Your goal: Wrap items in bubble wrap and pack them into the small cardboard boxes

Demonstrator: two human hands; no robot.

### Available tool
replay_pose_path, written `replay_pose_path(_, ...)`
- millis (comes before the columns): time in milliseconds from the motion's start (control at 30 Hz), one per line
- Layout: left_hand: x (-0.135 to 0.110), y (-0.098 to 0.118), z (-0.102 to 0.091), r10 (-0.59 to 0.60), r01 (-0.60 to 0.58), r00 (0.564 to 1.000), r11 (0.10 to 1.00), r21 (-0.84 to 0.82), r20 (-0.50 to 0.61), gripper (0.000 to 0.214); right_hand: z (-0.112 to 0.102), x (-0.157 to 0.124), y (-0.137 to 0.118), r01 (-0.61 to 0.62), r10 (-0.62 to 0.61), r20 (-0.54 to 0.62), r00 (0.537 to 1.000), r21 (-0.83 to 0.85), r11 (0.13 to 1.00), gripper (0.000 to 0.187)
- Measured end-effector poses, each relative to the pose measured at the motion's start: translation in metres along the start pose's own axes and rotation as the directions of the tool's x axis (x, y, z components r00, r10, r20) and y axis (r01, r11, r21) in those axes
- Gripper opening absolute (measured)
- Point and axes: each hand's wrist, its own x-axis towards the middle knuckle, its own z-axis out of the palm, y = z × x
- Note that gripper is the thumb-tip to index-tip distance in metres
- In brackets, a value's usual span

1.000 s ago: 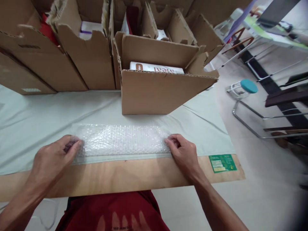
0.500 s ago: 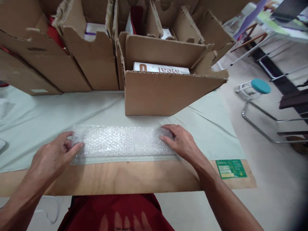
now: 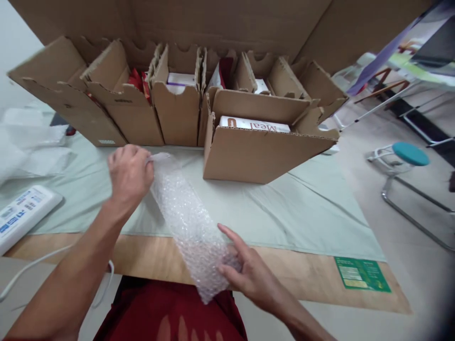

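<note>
A strip of clear bubble wrap [image 3: 190, 213] hangs slantwise between my hands, its lower end out past the table's front edge. My left hand [image 3: 130, 168] is closed on its upper end, near the upright boxes. At the lower right edge, my right hand [image 3: 249, 270] has the thumb over the wrap and some fingers behind it. The index finger of that hand stretches out free. Whether anything lies inside the wrap I cannot tell.
Several open cardboard holders [image 3: 181, 111] stand in a row at the back, with packets and boxes inside. One holder [image 3: 263, 156] juts forward with a white box [image 3: 254, 124]. A white labelled device [image 3: 30, 210] and plastic wrapping [image 3: 31, 142] lie left. A green card [image 3: 362, 274] lies front right.
The bubble wrap lay flat along the table's front; now it is lifted and turned slantwise. My left hand has gone up and away from me, my right hand down towards me. The view has shifted.
</note>
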Motion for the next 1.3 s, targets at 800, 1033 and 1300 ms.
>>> replay_pose_path(800, -0.156, -0.02, -0.017, 0.378, 0.202, 0.84, 0.449, -0.871, 0.39, 0.07, 0.031, 0.044, -0.036, -0.027, -0.106, 0.138, 0.985, 0.724, 0.689, 0.049)
replay_pose_path(1033, -0.147, 0.007, 0.0, 0.066, -0.022, 0.997, 0.745, -0.667, 0.041, 0.031, 0.04, 0.071, -0.039, -0.107, 0.027, 0.124, 0.992, 0.705, 0.701, 0.059)
replay_pose_path(1300, -0.149, 0.009, 0.004, 0.135, -0.13, 0.991, 0.896, -0.424, -0.017, 0.043, 0.042, 0.074, -0.042, -0.147, 0.105, 0.102, 0.989, 0.697, 0.702, 0.097)
